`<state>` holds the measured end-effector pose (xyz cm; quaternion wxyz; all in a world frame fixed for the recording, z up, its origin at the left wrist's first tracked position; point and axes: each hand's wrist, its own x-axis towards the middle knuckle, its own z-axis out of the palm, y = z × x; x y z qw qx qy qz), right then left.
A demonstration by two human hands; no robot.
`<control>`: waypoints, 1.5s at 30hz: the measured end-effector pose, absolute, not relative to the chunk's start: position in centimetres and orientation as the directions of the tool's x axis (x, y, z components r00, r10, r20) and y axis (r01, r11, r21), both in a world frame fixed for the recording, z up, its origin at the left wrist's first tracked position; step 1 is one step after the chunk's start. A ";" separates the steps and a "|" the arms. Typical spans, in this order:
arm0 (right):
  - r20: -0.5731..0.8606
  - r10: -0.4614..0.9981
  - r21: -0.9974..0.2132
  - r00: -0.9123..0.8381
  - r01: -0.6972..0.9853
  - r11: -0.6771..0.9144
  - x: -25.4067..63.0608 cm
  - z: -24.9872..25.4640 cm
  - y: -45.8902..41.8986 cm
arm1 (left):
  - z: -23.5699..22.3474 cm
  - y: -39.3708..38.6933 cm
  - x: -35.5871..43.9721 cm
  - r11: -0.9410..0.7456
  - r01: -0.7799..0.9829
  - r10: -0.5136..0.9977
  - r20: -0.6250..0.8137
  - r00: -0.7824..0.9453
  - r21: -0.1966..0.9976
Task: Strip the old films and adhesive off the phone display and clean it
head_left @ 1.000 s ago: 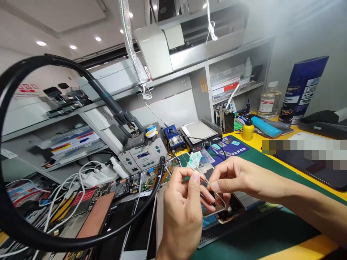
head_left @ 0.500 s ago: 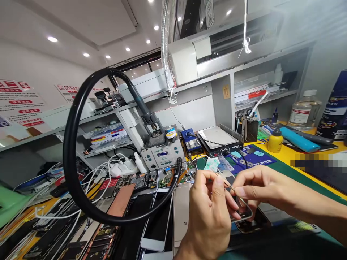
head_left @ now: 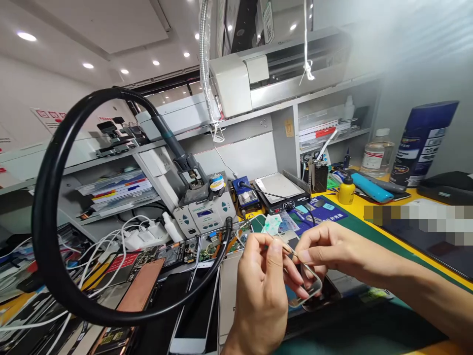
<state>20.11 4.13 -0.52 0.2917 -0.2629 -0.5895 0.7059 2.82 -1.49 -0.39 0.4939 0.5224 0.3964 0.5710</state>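
Note:
A thin, light-rimmed phone frame (head_left: 318, 283) with a rounded corner is held up between both hands. My left hand (head_left: 265, 291) pinches its upper edge between thumb and fingers, with the other fingers curled behind it. Close beside, my right hand (head_left: 334, 249) grips the same edge between thumb and forefinger. Fingers hide much of the frame. Under the hands, a dark phone (head_left: 330, 292) lies on the green mat (head_left: 373, 241), partly covered from view. A white tissue with green marks (head_left: 272, 224) lies just beyond my fingers.
A black hose (head_left: 39, 207) loops from a hot-air station (head_left: 202, 215) at left. Several phones, including one with a white border (head_left: 194, 315), crowd the left bench. A yellow bottle (head_left: 346, 191), a clear bottle (head_left: 376, 154) and a blue spray can (head_left: 421, 145) stand at back right.
The camera view has swung right and then partly back left. Both hands keep their grip on the frame, which appears slightly turned, with its lower corner showing more.

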 end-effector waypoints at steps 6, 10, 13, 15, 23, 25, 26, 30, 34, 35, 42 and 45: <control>0.010 0.736 -0.997 -0.677 -0.067 -0.049 20.6 -0.6 4.3 | 0.3 -1.3 2.6 -0.142 -0.067 0.989 0.144 0.030 0.988; 0.030 0.799 -0.997 -0.600 -0.079 -0.022 20.6 -0.6 4.6 | 1.0 -1.5 2.2 -0.157 0.016 0.985 0.158 -0.072 0.987; 0.061 0.849 -0.996 -0.525 -0.088 0.017 20.5 -0.5 4.7 | 1.2 -1.5 1.7 -0.268 0.109 0.917 0.288 -0.275 0.957; 0.078 0.861 -0.995 -0.503 -0.095 0.035 20.5 -0.4 4.6 | 1.2 -1.2 1.2 -0.300 0.142 0.861 0.332 -0.384 0.943; 0.109 0.857 -0.993 -0.504 -0.098 0.068 20.5 -0.6 4.6 | 1.5 -0.1 0.1 -0.163 -0.135 0.961 0.127 -0.245 0.977; 0.123 0.849 -0.992 -0.513 -0.081 0.095 20.5 -0.6 4.6 | 1.4 -0.2 0.1 -0.183 -0.152 0.956 0.139 -0.257 0.971; 0.124 0.848 -0.992 -0.514 -0.064 0.107 20.5 -0.6 4.6 | 1.4 -0.3 0.1 -0.185 -0.158 0.956 0.141 -0.256 0.970; 0.131 0.848 -0.990 -0.513 -0.023 0.139 20.4 -0.4 4.4 | 1.0 -0.1 0.0 -0.191 -0.143 0.960 0.154 -0.234 0.971; 0.164 0.857 -0.978 -0.488 0.035 0.207 20.4 -0.5 4.0 | 0.8 0.2 0.0 -0.242 -0.012 0.929 0.228 -0.292 0.970; 0.173 0.859 -0.970 -0.482 0.067 0.234 20.5 -0.5 3.9 | 0.8 0.3 0.0 -0.253 0.038 0.917 0.253 -0.309 0.967; 0.172 0.849 -0.911 -0.500 0.248 0.331 20.8 -0.8 3.6 | 1.0 0.2 0.0 -0.274 -0.010 0.908 0.256 -0.333 0.962; 0.169 0.847 -0.916 -0.505 0.236 0.323 20.8 -0.7 3.6 | 1.0 0.2 -0.2 -0.256 -0.121 0.933 0.213 -0.290 0.959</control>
